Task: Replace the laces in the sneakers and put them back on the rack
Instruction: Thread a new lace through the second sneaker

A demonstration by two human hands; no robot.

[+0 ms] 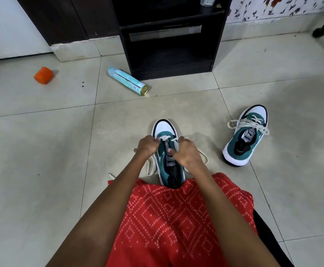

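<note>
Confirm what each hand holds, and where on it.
Left hand and right hand each pinch the white lace at the front eyelets of the near sneaker; its loose ends trail on the floor.

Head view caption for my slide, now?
Left hand and right hand pinch the lace on the near sneaker; the laced sneaker sits to its right.

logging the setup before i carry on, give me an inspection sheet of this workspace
surface: pale tiled floor, few dark specks
job's things: near sneaker partly laced, its lace trailing on the floor; second sneaker to its right, laced
clutter: spray can on its side; orange object
hands: left hand and right hand both pinch the lace at the front eyelets
cables: nothing seen
surroundings: black rack ahead, bottle on it; floral wall
</note>
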